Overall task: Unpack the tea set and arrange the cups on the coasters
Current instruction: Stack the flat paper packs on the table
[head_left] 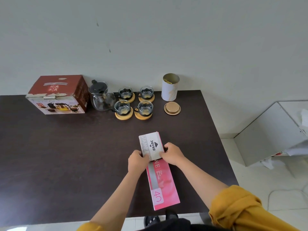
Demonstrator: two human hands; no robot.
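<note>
Several glass cups stand on round wooden coasters at the back of the dark table, such as one cup on its coaster. A glass teapot with a black lid stands left of them. The red tea set box sits at the far left. Near the front, my left hand and my right hand both grip the near end of a grey-white stamp pad box. That box lies over a long pink box.
A white canister stands open at the back right, its gold lid lying in front of it. The dark table ends at the right, where a white cabinet sits on the floor. A pale wall rises behind.
</note>
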